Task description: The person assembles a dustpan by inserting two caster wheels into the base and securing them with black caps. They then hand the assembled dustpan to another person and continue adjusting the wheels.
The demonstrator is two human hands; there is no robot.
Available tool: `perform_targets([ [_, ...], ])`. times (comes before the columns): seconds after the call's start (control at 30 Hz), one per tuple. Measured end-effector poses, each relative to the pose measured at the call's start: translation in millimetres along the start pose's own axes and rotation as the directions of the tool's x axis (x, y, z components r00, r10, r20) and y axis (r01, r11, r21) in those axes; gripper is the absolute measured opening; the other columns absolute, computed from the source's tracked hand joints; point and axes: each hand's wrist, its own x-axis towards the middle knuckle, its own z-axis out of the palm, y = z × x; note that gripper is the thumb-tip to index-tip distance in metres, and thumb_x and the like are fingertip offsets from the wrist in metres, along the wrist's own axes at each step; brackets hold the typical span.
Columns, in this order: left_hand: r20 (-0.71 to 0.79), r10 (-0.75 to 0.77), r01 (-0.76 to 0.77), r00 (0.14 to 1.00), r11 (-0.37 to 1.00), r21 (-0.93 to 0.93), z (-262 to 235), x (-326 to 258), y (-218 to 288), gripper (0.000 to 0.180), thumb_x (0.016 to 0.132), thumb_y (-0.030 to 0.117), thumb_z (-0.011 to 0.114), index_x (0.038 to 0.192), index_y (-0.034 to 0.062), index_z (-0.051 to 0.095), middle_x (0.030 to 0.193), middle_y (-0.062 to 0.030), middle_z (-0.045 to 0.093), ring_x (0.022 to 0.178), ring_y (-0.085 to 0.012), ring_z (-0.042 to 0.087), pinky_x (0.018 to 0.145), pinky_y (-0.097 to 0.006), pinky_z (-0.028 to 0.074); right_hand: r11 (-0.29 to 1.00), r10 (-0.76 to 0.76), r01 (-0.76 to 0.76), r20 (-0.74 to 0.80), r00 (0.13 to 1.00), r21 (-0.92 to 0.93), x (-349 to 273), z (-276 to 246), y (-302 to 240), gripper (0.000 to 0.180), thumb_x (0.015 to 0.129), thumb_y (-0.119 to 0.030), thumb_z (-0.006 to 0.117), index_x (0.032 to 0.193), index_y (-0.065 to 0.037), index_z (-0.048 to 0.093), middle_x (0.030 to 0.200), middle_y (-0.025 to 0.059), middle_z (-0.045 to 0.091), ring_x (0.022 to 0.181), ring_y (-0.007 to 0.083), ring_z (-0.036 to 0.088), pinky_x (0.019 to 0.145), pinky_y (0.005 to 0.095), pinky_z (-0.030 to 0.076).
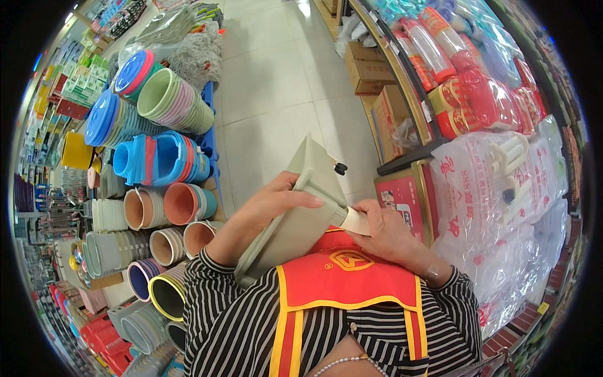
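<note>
Across my chest lies a pale green plastic piece shaped like a dustpan (301,223), tilted, with a raised flat panel pointing away from me. My left hand (274,202) grips it by its left side, the thumb on top and the other fingers partly behind it. A small black knob (340,168) sticks out near the panel's right edge. In my right hand (391,231) is a cream-coloured piece (355,221), pinched between thumb and fingers. Its end meets a ribbed socket on the dustpan's right side. Whether the two are joined I cannot tell.
Stacked buckets (174,103) and plant pots (182,204) crowd the left. On the right, clear plastic bags (496,232) hold white parts, below a shelf of red wrapped packages (474,103). Cardboard boxes (369,68) fill the lower shelf. A tiled floor (270,75) runs between.
</note>
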Motion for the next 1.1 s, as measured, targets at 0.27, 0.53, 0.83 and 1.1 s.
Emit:
perform_targets([
  [0.27, 0.029, 0.019, -0.02, 0.999, 0.999, 0.028, -3.0, 2.4, 0.5, 0.064, 0.069, 0.018, 0.077, 0.12, -0.0075, 0.048, 0.113, -0.0166, 0.055, 0.108, -0.0237, 0.053, 0.094, -0.033, 0.041, 0.927, -0.28, 0.231, -0.132, 0.951, -0.296, 6.9, -7.7, -7.8, 0.048, 0.076, -0.024, 0.072, 0.115, -0.003, 0.052, 0.083, 0.0113, 0.058, 0.069, 0.0288, 0.061, 0.059, 0.0381, 0.049],
  [0.53, 0.058, 0.068, -0.066, 0.996, 0.997, -0.035, -5.3, 10.1, 3.7, 0.054, 0.069, 0.019, 0.075, 0.114, -0.0062, 0.057, 0.105, -0.0137, 0.06, 0.098, -0.0203, 0.058, 0.084, -0.03, 0.046, 0.932, -0.273, 0.202, -0.219, 0.937, -0.301, 14.1, 3.0, -7.2, 0.053, 0.077, -0.023, 0.074, 0.117, 0.0, 0.048, 0.084, 0.0133, 0.059, 0.068, 0.0297, 0.061, 0.059, 0.0359, 0.05],
  [0.83, 0.116, 0.199, -0.201, 0.973, 0.98, 0.007, -3.9, 16.3, 0.4, 0.037, 0.072, 0.019, 0.071, 0.101, -0.0046, 0.066, 0.087, -0.0085, 0.066, 0.08, -0.0158, 0.062, 0.073, -0.027, 0.047, 0.959, -0.225, 0.171, -0.239, 0.945, -0.224, 12.1, 4.8, -4.0, 0.052, 0.076, -0.022, 0.077, 0.111, 0.002, 0.047, 0.09, 0.0184, 0.061, 0.076, 0.0346, 0.063, 0.065, 0.0388, 0.052],
  [1.1, -0.063, 0.173, -0.169, 0.983, 0.983, 0.067, 1.0, 15.4, -0.6, 0.053, 0.071, 0.018, 0.075, 0.113, -0.007, 0.055, 0.103, -0.0125, 0.06, 0.094, -0.0202, 0.059, 0.08, -0.029, 0.047, 0.951, -0.219, 0.156, -0.23, 0.948, -0.266, 16.7, 2.6, -6.5, 0.052, 0.078, -0.024, 0.075, 0.112, 0.002, 0.046, 0.088, 0.0175, 0.06, 0.076, 0.034, 0.062, 0.064, 0.0401, 0.051],
])
